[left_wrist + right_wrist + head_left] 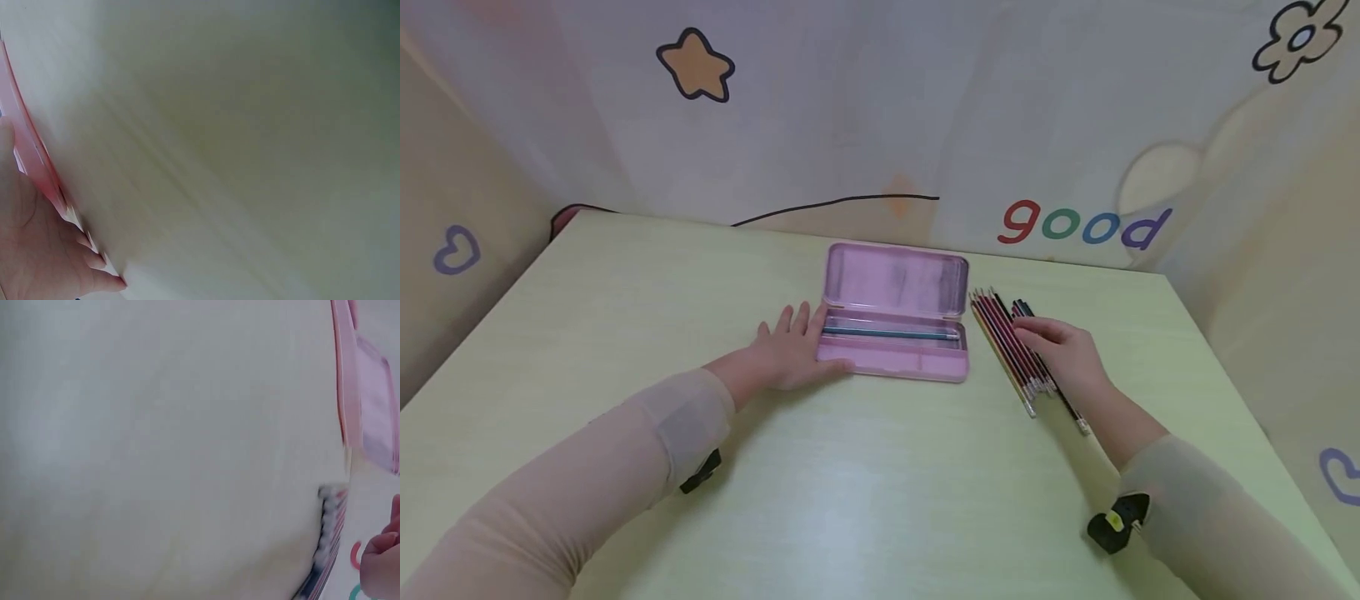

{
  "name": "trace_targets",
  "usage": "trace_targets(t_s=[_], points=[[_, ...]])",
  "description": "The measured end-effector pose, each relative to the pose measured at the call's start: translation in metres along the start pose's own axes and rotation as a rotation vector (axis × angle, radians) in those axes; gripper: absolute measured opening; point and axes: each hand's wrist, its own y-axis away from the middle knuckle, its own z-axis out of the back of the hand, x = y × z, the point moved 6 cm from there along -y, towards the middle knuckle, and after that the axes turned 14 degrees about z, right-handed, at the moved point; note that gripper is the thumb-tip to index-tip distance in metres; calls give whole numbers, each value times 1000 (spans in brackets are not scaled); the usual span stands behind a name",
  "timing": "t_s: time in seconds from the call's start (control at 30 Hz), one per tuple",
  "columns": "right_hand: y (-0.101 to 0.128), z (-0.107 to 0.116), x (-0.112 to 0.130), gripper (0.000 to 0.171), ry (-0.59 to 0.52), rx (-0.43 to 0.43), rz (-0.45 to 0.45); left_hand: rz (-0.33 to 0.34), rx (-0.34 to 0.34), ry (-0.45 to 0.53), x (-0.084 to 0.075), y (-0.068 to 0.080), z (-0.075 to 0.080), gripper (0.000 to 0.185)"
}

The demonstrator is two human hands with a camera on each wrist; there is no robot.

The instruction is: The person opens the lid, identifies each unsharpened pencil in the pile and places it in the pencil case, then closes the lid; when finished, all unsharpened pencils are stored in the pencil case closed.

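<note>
An open pink pencil case (pixel 895 362) lies at the middle of the pale green table (pixel 865 500), its lid (pixel 895 279) standing up at the back. One teal pencil (pixel 887 333) lies inside. My left hand (pixel 793 350) rests flat on the table, fingers spread, touching the case's left end; its palm (pixel 37 250) shows beside the pink case edge (pixel 25 144). A row of several coloured pencils (pixel 1003 346) lies right of the case. My right hand (pixel 1063 350) lies over them with fingers bent down onto them. The pencil ends (pixel 328 550) and fingers (pixel 381 562) appear blurred.
A patterned cloth wall with a star (pixel 696 67) and the word "good" (pixel 1082 225) stands right behind the table's far edge. The table's right edge (pixel 1225 375) runs close to the pencils. Black wrist cameras (pixel 1116 521) sit on both sleeves.
</note>
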Motion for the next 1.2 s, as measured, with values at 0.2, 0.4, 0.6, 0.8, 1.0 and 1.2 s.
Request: trace_targets(t_s=[0.2,0.4,0.6,0.8,1.0,1.2], points=[[28,39,-26,62,26,-103,-34,-4,2,-4,-3,1,-1,106],[50,58,-46,61,61,-129,-68,6,12,7,-2,1,-3,105],[71,63,-59,60,107,-128,-127,16,-1,-2,0,0,-2,106],[92,64,-64,54,164,-148,-88,9,-7,-1,0,-2,-3,107],[95,59,-65,51,259,-169,-82,6,-13,-11,-1,-1,1,106],[94,59,-67,42,330,-207,-102,10,3,-8,-2,-2,-2,107]])
